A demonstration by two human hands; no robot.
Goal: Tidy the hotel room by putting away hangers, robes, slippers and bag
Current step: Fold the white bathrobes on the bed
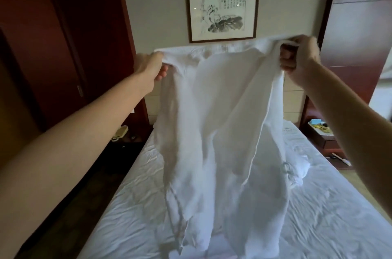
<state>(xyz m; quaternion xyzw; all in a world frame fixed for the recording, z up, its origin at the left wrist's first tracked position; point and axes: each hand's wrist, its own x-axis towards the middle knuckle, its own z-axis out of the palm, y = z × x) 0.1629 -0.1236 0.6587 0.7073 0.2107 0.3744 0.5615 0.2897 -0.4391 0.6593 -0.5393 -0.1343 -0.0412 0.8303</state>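
Note:
A white robe (pixel 218 127) hangs spread out in front of me above the bed (pixel 331 216), its hem reaching down to the sheet. My left hand (pixel 149 69) grips the robe's upper left corner at the collar. My right hand (pixel 299 58) grips the upper right corner, fingers curled round bunched cloth. Both arms are stretched forward at about chest height. More white fabric (pixel 297 170) lies crumpled on the bed behind the robe's right side; what it is cannot be told.
Dark wooden wardrobe doors (pixel 63 46) stand at the left. A framed ink picture (pixel 222 11) hangs on the far wall. A phone (pixel 119 133) sits on the left nightstand, and small items lie on the right nightstand (pixel 320 131).

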